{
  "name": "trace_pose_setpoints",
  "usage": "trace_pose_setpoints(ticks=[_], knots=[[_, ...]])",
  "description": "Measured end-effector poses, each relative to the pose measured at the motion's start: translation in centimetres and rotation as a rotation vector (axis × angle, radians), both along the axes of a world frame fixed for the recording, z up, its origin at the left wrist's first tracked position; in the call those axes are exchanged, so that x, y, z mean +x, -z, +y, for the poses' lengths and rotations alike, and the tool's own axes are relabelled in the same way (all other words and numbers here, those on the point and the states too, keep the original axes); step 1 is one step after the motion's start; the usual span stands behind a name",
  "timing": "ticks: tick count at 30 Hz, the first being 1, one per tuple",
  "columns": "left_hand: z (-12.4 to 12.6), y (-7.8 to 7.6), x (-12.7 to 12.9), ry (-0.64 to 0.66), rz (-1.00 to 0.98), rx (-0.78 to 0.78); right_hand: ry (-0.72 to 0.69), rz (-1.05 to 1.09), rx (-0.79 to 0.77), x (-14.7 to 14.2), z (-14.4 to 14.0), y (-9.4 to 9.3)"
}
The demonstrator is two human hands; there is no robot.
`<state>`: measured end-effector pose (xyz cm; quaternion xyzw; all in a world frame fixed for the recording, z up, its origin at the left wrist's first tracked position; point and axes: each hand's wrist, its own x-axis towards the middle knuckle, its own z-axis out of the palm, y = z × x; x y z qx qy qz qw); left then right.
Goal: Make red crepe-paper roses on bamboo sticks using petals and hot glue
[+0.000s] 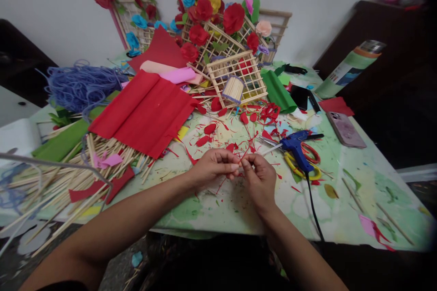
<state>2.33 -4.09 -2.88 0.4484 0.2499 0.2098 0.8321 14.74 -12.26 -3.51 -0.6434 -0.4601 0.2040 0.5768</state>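
Over the middle of the table, my left hand (218,167) and my right hand (258,179) meet at the fingertips. Both are closed in a pinch on a thin strip of red paper (243,157), small and partly covered by the fingers. Cut red paper petals (210,128) and red scraps lie just beyond my hands. A blue glue gun (297,148) rests right of my right hand, its tip pointing toward it. Scissors with yellow and red handles (302,170) lie partly under the glue gun.
Red crepe paper (145,111) covers bamboo sticks (64,182) at left, near blue yarn (83,84). Stick lattices (239,79) with paper roses (234,18) stand against the wall. On the right are a phone (345,128) and a bottle (348,70). The black cord (313,211) crosses the front edge.
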Motion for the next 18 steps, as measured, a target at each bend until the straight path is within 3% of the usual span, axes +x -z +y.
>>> trace_pose_setpoints(ticks=[3, 11, 18], knots=[[-0.02, -0.08, 0.10, -0.026, -0.011, -0.051, -0.040, 0.153, -0.002, 0.05, -0.07, -0.14], [0.55, 0.24, 0.02, -0.114, -0.037, -0.089, -0.032, 0.149, -0.081, -0.09, -0.07, -0.46], [0.46, 0.18, 0.16, -0.134, -0.045, -0.119, -0.045, 0.539, -0.033, 0.06, 0.42, 0.32]])
